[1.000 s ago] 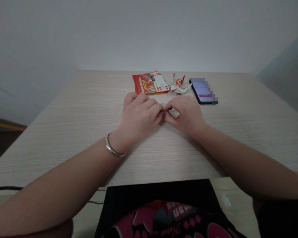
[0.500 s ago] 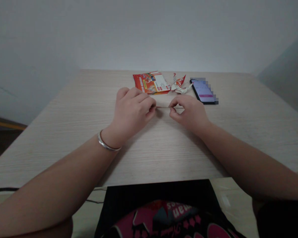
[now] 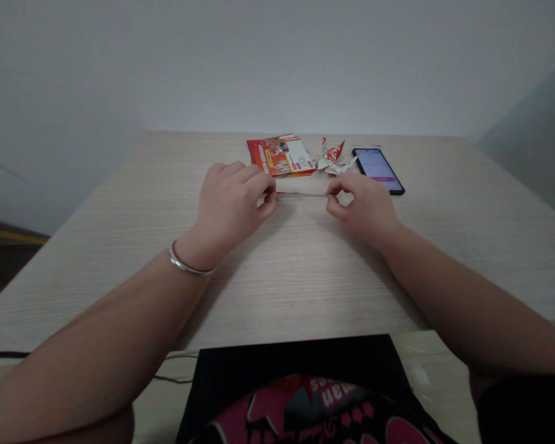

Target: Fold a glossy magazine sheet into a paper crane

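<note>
Pinched between my two hands is a folded strip of paper (image 3: 301, 187), pale with a thin reddish lower edge, stretched level just above the table. My left hand (image 3: 238, 196) grips its left end with thumb and fingers closed; a silver bangle circles that wrist. The right end sits between the thumb and forefinger of my right hand (image 3: 361, 202). Right behind the strip lies a stack of red and white printed leaflets (image 3: 284, 155). Beside the stack is a folded paper crane (image 3: 337, 159) in white and red.
A phone (image 3: 380, 171) with a lit screen lies behind my right hand. The wooden table (image 3: 287, 277) meets a pale wall (image 3: 296, 68) at its far edge. Black cables (image 3: 176, 377) show below the near edge, by my lap.
My hands have moved apart, the left one leftward and the right one slightly rightward, so more of the paper strip shows between them. Both keep their pinch.
</note>
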A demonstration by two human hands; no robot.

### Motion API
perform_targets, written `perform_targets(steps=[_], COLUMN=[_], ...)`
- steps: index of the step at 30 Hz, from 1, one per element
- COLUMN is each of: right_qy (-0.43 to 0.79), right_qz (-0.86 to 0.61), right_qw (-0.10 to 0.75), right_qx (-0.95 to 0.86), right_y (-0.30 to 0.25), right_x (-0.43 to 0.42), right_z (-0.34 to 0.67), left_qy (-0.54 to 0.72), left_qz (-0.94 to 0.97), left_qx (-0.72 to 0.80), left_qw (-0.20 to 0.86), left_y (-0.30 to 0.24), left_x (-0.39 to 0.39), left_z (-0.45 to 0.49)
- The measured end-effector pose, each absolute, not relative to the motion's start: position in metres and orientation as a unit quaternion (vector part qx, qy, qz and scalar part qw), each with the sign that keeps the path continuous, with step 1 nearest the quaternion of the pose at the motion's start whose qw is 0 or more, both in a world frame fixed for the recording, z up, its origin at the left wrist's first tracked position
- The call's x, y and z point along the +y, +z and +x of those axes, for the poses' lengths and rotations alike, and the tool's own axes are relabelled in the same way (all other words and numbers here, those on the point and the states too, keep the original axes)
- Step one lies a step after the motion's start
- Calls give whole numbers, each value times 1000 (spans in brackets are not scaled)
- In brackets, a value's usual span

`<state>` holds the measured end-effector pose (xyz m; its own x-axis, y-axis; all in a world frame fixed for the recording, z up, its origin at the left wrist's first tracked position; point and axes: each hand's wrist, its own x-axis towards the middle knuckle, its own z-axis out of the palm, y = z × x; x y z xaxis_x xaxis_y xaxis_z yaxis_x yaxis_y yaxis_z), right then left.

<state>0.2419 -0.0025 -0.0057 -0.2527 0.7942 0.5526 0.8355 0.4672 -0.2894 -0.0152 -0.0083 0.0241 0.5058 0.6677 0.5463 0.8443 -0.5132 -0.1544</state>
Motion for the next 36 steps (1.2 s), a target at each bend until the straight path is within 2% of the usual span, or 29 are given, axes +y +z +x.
perform_targets(steps=[7,11,14,19,25,36], right_qy=[-25,-16,-19,-53,-64,4], right_qz=[-534,-544,-473,-393,-415,-418], right_qw=[317,349,374,342,318,288], right_qx=[-784,-763,-797,-852,-850,-861], right_y=[-4,-5,-4,-4,2,0], right_x=[0,5,4,-4,-16,-14], right_z=[252,260,258,239,224,219], left_qy=[-213,-247,-266,-275,-252,-216], left_qz=[-837,-833,-842,-875,-894,-900], left_qx=[-475,-473,-453,-387,-351,-346], left_qw=[168,146,123,97,120,154], left_y=[23,18,13,12,15,14], left_x=[-6,1,2,-2,-3,-3], left_z=[-17,-22,-21,-15,-8,-3])
